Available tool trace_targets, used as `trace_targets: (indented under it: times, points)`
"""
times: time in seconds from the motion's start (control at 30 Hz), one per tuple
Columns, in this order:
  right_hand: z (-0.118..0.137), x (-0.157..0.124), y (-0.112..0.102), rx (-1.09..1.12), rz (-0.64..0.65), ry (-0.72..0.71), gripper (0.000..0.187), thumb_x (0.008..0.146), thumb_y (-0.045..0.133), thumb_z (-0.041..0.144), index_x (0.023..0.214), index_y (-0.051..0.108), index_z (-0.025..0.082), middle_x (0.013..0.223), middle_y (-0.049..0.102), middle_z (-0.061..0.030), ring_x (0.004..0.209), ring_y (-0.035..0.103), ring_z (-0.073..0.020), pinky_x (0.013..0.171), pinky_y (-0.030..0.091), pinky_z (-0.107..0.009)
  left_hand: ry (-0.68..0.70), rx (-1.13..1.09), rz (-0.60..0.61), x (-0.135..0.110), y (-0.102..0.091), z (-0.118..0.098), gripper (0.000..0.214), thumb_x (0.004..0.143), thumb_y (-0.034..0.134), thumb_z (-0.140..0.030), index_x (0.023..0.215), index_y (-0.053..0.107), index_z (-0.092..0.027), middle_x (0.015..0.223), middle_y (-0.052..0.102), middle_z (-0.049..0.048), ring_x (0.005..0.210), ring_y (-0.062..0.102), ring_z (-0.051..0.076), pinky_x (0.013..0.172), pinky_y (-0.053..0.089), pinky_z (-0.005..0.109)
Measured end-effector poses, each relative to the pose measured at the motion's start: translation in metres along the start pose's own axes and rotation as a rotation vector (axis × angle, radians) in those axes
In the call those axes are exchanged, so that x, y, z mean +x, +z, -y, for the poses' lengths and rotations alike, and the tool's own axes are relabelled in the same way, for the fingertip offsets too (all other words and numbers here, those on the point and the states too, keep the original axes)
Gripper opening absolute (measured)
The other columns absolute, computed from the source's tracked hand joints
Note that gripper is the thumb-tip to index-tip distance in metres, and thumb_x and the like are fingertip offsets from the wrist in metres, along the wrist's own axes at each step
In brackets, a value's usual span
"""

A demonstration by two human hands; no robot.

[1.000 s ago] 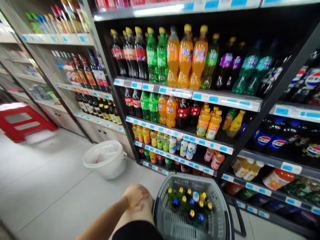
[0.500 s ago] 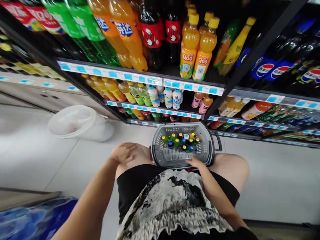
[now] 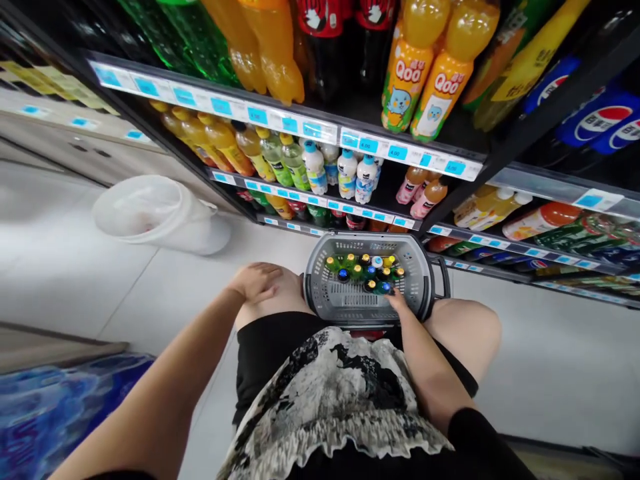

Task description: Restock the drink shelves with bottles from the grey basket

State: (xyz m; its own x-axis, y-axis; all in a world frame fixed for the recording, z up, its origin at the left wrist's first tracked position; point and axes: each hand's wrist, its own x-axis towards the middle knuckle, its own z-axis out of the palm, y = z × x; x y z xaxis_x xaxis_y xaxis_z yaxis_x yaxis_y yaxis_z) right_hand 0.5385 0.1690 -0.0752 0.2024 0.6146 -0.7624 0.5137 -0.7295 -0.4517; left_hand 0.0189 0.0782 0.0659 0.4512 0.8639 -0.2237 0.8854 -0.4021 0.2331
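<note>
A grey plastic shopping basket [image 3: 316,297] stands between my knees. Several small bottles are upright in it, with yellow, blue and white caps. My right hand [image 3: 397,301] reaches over the near rim, its fingers closed at the neck of a blue-capped bottle [image 3: 384,288] at the near right of the group. How far the fingers go round it is partly hidden. My left hand [image 3: 257,281] lies flat on my left knee, fingers stretched out and holding nothing.
Shelves of drinks stand in front, with price strips [image 3: 280,121] along their edges and Qoo bottles [image 3: 443,83] above. A white bucket [image 3: 200,223] lies tilted on the floor at left. Blue-wrapped packs [image 3: 60,413] are at lower left. The basket's black handle [image 3: 443,277] hangs at its right.
My right hand has moved forward from the basket's near side to the blue-capped bottle. My left hand stays on the knee. The view has tipped down, and the shelves appear higher and larger.
</note>
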Motion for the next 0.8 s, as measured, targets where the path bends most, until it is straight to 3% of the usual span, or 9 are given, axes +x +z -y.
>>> trace_targets:
  times: [0.07,0.17,0.27,0.43,0.53,0.63,0.8]
  points:
    - [0.001,0.005,0.007,0.08,0.031,0.069,0.072,0.087,0.073,0.023,0.153,0.045,0.021,0.134,0.064,-0.0159,0.106,0.071,-0.0283,0.097,0.054,-0.041,-0.008,0.011,0.009,0.002,-0.002,-0.001,0.06,0.086,0.045,-0.052,0.129,0.067,-0.015,0.134,0.07,0.0181,0.123,0.066,0.034,0.11,0.049,0.05]
    - [0.01,0.012,0.016,0.233,0.102,0.118,0.069,0.094,0.069,0.03,0.156,0.038,0.027,0.127,0.068,-0.0101,0.085,0.073,-0.0185,0.084,0.058,-0.033,-0.001,0.013,0.02,0.001,-0.003,-0.002,0.059,0.087,0.045,-0.05,0.129,0.067,-0.015,0.135,0.069,0.0185,0.122,0.065,0.033,0.111,0.048,0.049]
    - [0.018,0.02,0.02,0.374,0.171,0.155,0.063,0.099,0.064,0.034,0.155,0.037,0.028,0.123,0.068,-0.0095,0.084,0.073,-0.015,0.079,0.058,-0.027,-0.002,-0.005,0.018,-0.002,-0.002,0.0,0.059,0.087,0.045,-0.049,0.13,0.065,-0.014,0.136,0.069,0.019,0.123,0.065,0.033,0.111,0.047,0.049]
    - [0.019,0.024,0.016,0.557,0.294,0.201,0.036,0.109,0.047,0.04,0.142,0.046,0.025,0.11,0.071,-0.0095,0.092,0.075,-0.0158,0.082,0.059,-0.027,-0.036,-0.045,0.016,-0.011,0.0,0.008,0.06,0.086,0.046,-0.05,0.131,0.065,-0.014,0.137,0.068,0.0194,0.123,0.065,0.035,0.11,0.047,0.052]
    - [0.021,0.023,0.018,0.574,0.347,0.205,0.03,0.109,0.048,0.043,0.132,0.051,0.024,0.104,0.073,-0.01,0.091,0.075,-0.0179,0.082,0.06,-0.03,-0.056,-0.046,0.029,-0.014,-0.004,0.01,0.059,0.086,0.046,-0.049,0.13,0.066,-0.015,0.135,0.069,0.0193,0.121,0.066,0.035,0.109,0.049,0.052]
    - [0.024,0.021,0.026,0.516,0.3,0.204,0.031,0.104,0.061,0.043,0.127,0.054,0.024,0.093,0.073,-0.0072,0.079,0.074,-0.0192,0.076,0.061,-0.032,-0.049,-0.031,0.047,-0.014,-0.011,0.009,0.058,0.086,0.046,-0.049,0.128,0.067,-0.015,0.134,0.07,0.0189,0.119,0.067,0.035,0.108,0.05,0.051]
    - [0.017,0.013,0.031,0.332,0.049,0.175,0.04,0.098,0.067,0.052,0.122,0.057,0.022,0.081,0.068,-0.0012,0.068,0.068,-0.0168,0.068,0.06,-0.028,-0.041,-0.003,0.066,-0.011,-0.022,0.002,0.06,0.088,0.044,-0.049,0.13,0.067,-0.013,0.134,0.069,0.0201,0.12,0.067,0.036,0.107,0.049,0.052]
